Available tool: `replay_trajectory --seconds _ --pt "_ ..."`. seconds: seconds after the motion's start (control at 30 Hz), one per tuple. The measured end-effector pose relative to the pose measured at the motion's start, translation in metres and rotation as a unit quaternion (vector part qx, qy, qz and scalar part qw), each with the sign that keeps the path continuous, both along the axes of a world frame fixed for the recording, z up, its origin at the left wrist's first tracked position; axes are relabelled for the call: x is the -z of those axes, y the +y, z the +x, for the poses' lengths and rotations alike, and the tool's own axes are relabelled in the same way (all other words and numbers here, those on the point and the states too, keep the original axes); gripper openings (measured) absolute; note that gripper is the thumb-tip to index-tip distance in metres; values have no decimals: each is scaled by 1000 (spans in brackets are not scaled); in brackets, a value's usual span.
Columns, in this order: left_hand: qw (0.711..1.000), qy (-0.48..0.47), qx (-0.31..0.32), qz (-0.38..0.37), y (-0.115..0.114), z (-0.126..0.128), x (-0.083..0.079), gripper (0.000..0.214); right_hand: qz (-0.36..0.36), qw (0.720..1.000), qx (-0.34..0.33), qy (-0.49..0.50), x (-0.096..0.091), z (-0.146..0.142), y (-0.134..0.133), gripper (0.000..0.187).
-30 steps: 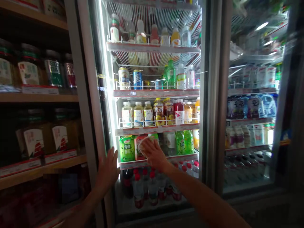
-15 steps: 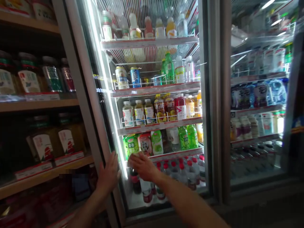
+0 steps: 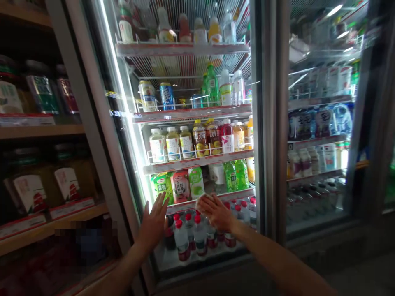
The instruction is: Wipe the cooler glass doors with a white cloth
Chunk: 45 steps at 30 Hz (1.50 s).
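1. The small white crumpled cloth (image 3: 203, 198) was pressed against the outer face of the grey-framed glass door (image 3: 257, 123) of a lit drinks cooler. It sat low on the pane, level with the red-edged shelf rail (image 3: 237, 193) behind it.
2. For a clean wipe, it was judged that the cloth should be kept flat and fully under the palm. Even pressure and overlapping strokes would be needed, so that no streak was left near the frame.
3. The right hand (image 3: 217, 213) was laid over the cloth with its fingers extended, pressing rather than clenched. Whether an edge was pinched by the thumb could not be told.
4. The left hand (image 3: 153, 224) was spread open, grasping nothing, and braced flat on the glass near the door's left edge.
5. Both forearms were raised from below towards the pane.
6. Green-labelled juice bottles (image 3: 162, 187) and red-capped clear bottles (image 3: 182, 242) were seen behind the glass. Wooden shelves of jars (image 3: 40, 131) were seen further left.
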State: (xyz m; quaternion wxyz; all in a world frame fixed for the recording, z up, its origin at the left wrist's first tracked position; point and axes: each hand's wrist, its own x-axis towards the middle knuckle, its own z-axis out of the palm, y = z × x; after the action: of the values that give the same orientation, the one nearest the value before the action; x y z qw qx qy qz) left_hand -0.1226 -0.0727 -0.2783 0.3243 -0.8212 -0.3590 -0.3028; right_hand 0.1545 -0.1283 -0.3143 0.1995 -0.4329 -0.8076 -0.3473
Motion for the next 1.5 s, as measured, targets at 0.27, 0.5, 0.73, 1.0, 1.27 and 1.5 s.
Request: replay_trajectory --seconds 0.27,0.5,0.73,1.0,1.27,1.5 --pt "999 2 36 19 0 45 -18 53 199 948 169 183 -88 73 1 47" --pt "998 21 50 40 7 59 9 56 202 909 260 254 26 126 -31 48" --pt "996 -33 66 52 18 61 -17 50 259 897 218 284 -72 161 -16 51" --pt "995 -50 71 51 21 62 -18 52 240 917 183 262 -45 147 -13 54" --pt "994 -81 26 62 29 35 -60 53 341 863 181 324 -184 148 14 49" --pt "993 -103 -15 62 33 20 -70 53 207 969 88 100 -169 80 16 49"
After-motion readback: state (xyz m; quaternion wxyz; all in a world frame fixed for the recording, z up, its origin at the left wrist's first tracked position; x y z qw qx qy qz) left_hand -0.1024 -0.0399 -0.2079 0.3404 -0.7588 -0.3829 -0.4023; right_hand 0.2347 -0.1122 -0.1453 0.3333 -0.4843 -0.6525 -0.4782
